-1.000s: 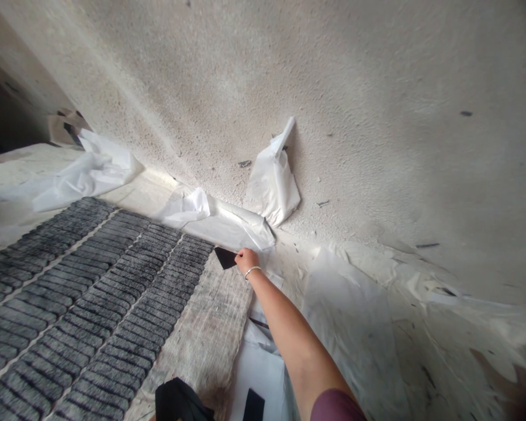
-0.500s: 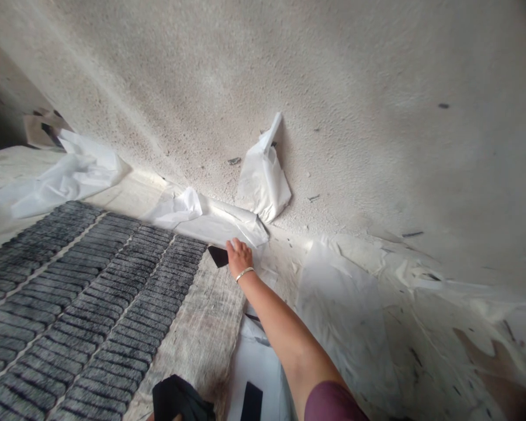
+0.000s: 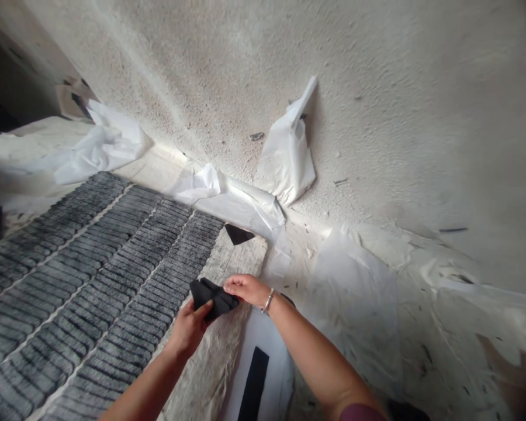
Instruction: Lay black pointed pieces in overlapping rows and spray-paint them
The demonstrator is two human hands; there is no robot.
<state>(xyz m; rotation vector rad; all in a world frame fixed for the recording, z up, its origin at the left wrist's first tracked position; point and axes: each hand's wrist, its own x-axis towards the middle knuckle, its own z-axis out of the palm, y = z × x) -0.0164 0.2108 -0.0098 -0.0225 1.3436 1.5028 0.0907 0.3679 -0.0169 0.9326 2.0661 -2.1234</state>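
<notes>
A bundle of thin black flat pieces [image 3: 214, 299], perhaps fabric, is held above the pale cloth [image 3: 219, 345]. My left hand [image 3: 190, 324] grips it from the near side, thumb on top. At the bundle's right end, my right hand [image 3: 248, 289] has its fingers closed on the edge; how many pieces they pinch I cannot tell. A single black piece [image 3: 239, 234], pointed toward me, lies flat on the cloth's far end. Left of it run several rows of dark grey, narrow ribbed strips [image 3: 114, 275], laid side by side.
A black strip [image 3: 254, 380] rests on a white sheet [image 3: 278, 362] at the near right. Crumpled white plastic [image 3: 289, 158] leans against the rough wall [image 3: 377, 117]. More crumpled sheeting [image 3: 109, 137] lies at the back left, and dark scraps dot the floor.
My right hand has let go of the black piece at the cloth's far end and come back to the bundle. My left hand has risen fully into view with the bundle.
</notes>
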